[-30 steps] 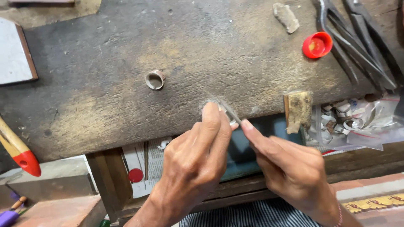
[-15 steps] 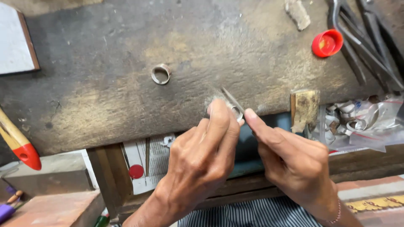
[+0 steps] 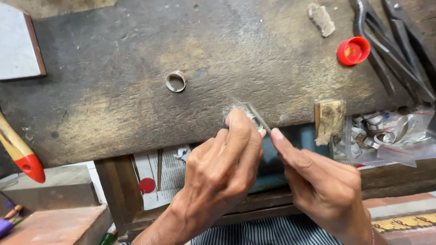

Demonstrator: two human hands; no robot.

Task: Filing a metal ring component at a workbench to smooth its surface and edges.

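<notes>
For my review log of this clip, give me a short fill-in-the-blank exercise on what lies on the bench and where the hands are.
1. The loose metal ring lies on the dark ____ top of the workbench.
2. The small plastic cap near the pliers is ____ in colour.
3. The left hand and right hand meet at the bench's ____ edge.

Missing words: wooden; red; front
</notes>
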